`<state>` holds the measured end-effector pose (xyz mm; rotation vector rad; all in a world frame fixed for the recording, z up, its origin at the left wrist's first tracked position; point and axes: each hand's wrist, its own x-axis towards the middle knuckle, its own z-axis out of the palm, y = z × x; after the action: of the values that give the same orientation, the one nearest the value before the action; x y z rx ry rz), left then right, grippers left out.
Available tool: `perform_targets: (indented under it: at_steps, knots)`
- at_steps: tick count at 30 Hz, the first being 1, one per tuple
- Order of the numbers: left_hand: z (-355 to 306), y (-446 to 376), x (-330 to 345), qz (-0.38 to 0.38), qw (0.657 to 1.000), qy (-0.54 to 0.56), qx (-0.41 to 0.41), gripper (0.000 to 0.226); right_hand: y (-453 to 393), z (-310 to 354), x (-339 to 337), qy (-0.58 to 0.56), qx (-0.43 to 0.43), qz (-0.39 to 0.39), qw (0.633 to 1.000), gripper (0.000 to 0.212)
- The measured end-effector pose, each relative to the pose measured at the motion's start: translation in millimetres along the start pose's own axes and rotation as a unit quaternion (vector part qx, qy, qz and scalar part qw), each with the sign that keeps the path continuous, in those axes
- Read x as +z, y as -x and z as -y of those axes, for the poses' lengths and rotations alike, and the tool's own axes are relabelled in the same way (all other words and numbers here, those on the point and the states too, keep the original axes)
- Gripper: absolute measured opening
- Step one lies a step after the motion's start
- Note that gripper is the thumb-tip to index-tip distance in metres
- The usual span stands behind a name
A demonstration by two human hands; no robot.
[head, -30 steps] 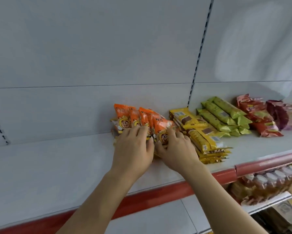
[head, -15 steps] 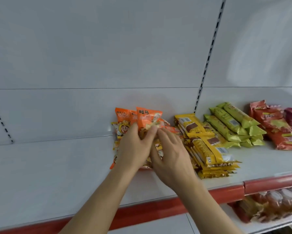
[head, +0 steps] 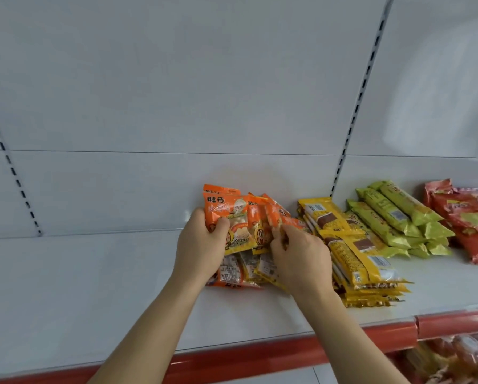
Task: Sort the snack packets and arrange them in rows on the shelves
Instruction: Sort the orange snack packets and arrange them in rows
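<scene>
While both hands work at the orange pile, the shelf reads as follows.

Neighbours: yellow packets (head: 354, 245) lie stacked just right of the orange packets (head: 240, 225), touching them at the near edge; green packets (head: 395, 217) lie further right in a slanted stack, and red packets (head: 465, 217) sit beyond those, cut off by the frame edge.

In the way: the right forearm crosses in front of the yellow stack's left end; both hands hide the middle of the orange pile.

Surface: a white shelf (head: 80, 286) with a red front strip (head: 260, 353); the orange packets lie on it near the back, about midway across the view.

Room: a white back panel (head: 177, 92) with slotted uprights (head: 357, 106) rises behind the goods.

Lower shelf: at bottom right, blurred orange-brown goods (head: 459, 356) show under the red strip; what they are cannot be told.

Left grip: the left hand (head: 202, 245) holds the left side of a fanned bunch of orange packets, thumb curled over the front one, tilting it up off the pile.

Right grip: the right hand (head: 301, 259) pinches the right-hand packets of the bunch between curled fingers and thumb.

Pile below: more orange packets lie flat under the hands, some with printed backs upward.
</scene>
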<state>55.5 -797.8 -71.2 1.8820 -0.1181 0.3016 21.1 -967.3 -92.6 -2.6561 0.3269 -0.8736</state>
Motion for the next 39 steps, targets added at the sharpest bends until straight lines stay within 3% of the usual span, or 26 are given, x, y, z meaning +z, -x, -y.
perform_targets:
  at_steps: [3,6,10,14,18,20,22,25,27,29,33,36,39]
  knots:
    - [-1,1,1,-0.010,1.000,-0.002,0.018,0.013,1,8,-12,-0.070,-0.019,-0.119,0.990,0.020]
    - [-5,5,5,-0.022,0.999,0.023,0.030,0.015,12,30,-15,-0.111,-0.131,-0.189,0.967,0.012]
    - [-16,13,5,-0.014,0.980,0.197,-0.031,0.033,25,42,2,-0.149,-0.211,-0.186,0.948,0.021]
    - [-16,17,4,-0.006,0.994,0.112,-0.013,0.028,35,46,10,-0.142,-0.263,-0.161,0.941,0.017]
    - [-9,11,-4,-0.026,0.988,0.148,-0.014,0.025,45,55,10,-0.210,-0.287,-0.128,0.926,0.026]
    - [-4,7,-13,-0.044,0.988,0.145,-0.009,0.027,44,50,5,-0.242,-0.255,-0.130,0.927,0.031]
    - [1,5,-19,-0.050,0.989,0.137,-0.007,0.024,34,43,-2,-0.208,-0.168,-0.132,0.955,0.036]
    - [9,4,-25,-0.056,0.990,0.130,-0.010,0.015,16,34,-2,-0.080,-0.024,0.034,0.996,0.052]
    - [12,4,-26,-0.053,0.991,0.120,-0.010,0.014,9,30,7,-0.029,-0.012,0.096,0.995,0.043]
    - [15,4,-26,-0.054,0.993,0.101,-0.006,0.017,9,29,11,-0.030,-0.045,0.049,0.997,0.018]
    - [18,5,-26,-0.062,0.995,0.082,0.002,0.021,9,33,0,-0.053,-0.021,-0.097,0.994,0.025]
    - [16,5,-26,-0.084,0.994,0.068,0.015,0.026,17,49,-11,-0.130,-0.100,-0.201,0.966,0.011]
    - [9,8,-23,-0.093,0.992,0.080,0.026,0.027,29,74,-4,-0.169,-0.193,-0.179,0.950,0.013]
